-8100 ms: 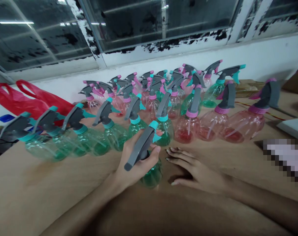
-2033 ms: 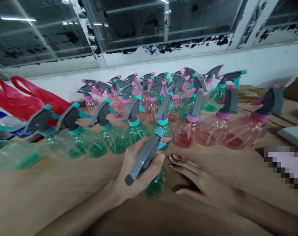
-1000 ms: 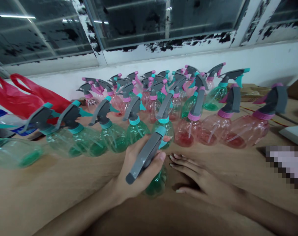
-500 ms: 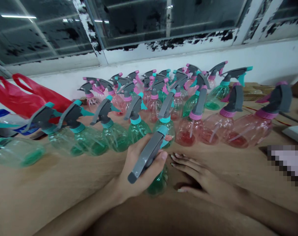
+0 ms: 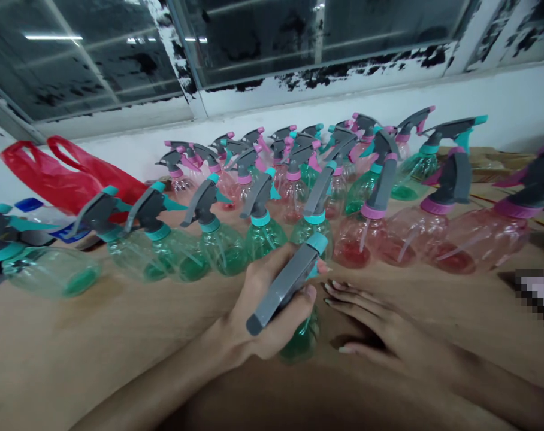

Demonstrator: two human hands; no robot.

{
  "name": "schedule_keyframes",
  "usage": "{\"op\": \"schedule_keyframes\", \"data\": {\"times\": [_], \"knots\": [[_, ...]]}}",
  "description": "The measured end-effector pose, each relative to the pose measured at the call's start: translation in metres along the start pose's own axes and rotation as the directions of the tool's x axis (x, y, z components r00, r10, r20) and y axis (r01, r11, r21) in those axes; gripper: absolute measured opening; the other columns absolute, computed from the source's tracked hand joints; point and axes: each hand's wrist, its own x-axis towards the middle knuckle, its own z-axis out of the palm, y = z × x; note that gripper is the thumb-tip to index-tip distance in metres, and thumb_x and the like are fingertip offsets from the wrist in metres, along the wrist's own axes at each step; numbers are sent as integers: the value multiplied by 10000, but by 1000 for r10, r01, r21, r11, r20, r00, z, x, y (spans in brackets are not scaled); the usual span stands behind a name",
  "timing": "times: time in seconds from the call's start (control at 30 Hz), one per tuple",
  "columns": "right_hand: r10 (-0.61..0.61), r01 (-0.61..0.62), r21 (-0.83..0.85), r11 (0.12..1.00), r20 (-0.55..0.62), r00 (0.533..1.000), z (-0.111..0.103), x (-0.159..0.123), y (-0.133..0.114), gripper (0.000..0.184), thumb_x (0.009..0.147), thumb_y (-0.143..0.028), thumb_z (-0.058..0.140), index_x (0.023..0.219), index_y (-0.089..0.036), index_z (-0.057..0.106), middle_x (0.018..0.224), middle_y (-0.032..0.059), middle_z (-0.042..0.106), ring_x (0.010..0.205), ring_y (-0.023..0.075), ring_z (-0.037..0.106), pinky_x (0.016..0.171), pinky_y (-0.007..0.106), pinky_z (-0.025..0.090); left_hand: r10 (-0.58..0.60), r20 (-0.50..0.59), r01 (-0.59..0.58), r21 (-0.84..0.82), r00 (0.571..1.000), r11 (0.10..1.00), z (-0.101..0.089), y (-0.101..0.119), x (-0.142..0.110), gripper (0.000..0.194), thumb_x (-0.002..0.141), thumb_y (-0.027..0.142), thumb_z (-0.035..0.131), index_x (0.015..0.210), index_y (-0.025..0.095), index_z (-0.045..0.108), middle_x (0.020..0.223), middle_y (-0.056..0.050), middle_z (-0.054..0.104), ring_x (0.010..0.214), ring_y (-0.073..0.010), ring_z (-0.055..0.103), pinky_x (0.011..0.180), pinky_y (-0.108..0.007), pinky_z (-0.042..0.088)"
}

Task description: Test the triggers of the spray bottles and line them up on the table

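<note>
My left hand (image 5: pixel 272 305) is wrapped round the neck and trigger of a green spray bottle (image 5: pixel 301 341) with a grey head and teal nozzle. The bottle's base is close to the table's front edge, and part of its body is hidden by my fingers. Just right of it, my right hand (image 5: pixel 371 320) lies on the table with its fingers stretched out, holding nothing. Beyond my hands stands a front row of spray bottles: green ones with teal collars, such as this green bottle (image 5: pixel 265 236), and pink ones, such as this pink bottle (image 5: pixel 355 242).
Several more pink and green spray bottles (image 5: pixel 294 194) crowd behind the front row. A red plastic bag (image 5: pixel 83 179) and a clear bottle with a blue cap (image 5: pixel 29 205) are at the left. Cardboard (image 5: pixel 474 164) lies back right; a blurred-out object (image 5: pixel 539 290) sits at the right edge.
The whole view has shifted slightly, so everything appears a little further right. My left hand still grips the green spray bottle, and my right hand keeps its place beside it.
</note>
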Motion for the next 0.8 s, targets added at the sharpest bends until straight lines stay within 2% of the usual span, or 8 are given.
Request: {"op": "schedule_keyframes", "data": {"times": [0.1, 0.23, 0.37, 0.5, 0.67, 0.8], "knots": [[-12, 12, 7, 1000, -20, 1000, 1, 0, 0, 621, 868, -483, 511, 1414, -270, 308, 1469, 19, 349, 1349, 215, 289, 1096, 430, 295, 3, -4, -3, -10, 1000, 1000, -1, 1, 0, 94, 718, 164, 485, 764, 220, 545, 681, 21, 558, 576, -145, 557, 556, -267, 476], [-9, 10, 21, 1000, -32, 999, 0, 0, 0, 614, 865, -474, 520, 1408, -268, 324, 1466, 32, 354, 1346, 226, 295, 1093, 440, 297, 30, -5, -30, -22, 1000, 999, 0, -1, 1, 86, 716, 157, 485, 754, 217, 535, 709, 8, 590, 600, -150, 581, 565, -268, 483], [-11, 11, 19, 1000, -14, 1000, -1, 0, 0, 614, 866, -476, 515, 1410, -272, 317, 1468, 17, 350, 1352, 212, 282, 1096, 425, 297, 24, -63, -25, -19, 998, 1000, 3, -3, 0, 195, 719, 181, 481, 872, 231, 591, 642, 26, 555, 486, -136, 517, 545, -273, 482], [-4, 4, 10, 1000, -20, 1000, -1, 0, 0, 609, 867, -477, 512, 1405, -256, 330, 1465, 25, 356, 1351, 208, 284, 1098, 427, 292, 33, -107, -28, 43, 994, 999, 7, -6, -2, 251, 760, 208, 487, 993, 219, 579, 748, -3, 621, 575, -148, 587, 573, -268, 489], [-7, 8, 25, 1000, -9, 1000, -1, 1, 1, 623, 863, -479, 520, 1411, -268, 312, 1465, 15, 358, 1353, 201, 279, 1104, 416, 282, 65, -131, -54, 88, 989, 995, 10, -9, -2, 237, 779, 208, 489, 999, 176, 571, 734, -14, 623, 658, -157, 623, 614, -272, 499], [11, -11, 47, 999, 3, 1000, -3, 1, 1, 632, 860, -493, 517, 1415, -277, 304, 1469, 17, 350, 1354, 211, 276, 1102, 426, 280, 34, -112, -26, 74, 993, 997, 9, -8, -1, 269, 784, 218, 481, 1037, 192, 568, 640, 20, 585, 554, -144, 587, 579, -267, 494]]}}
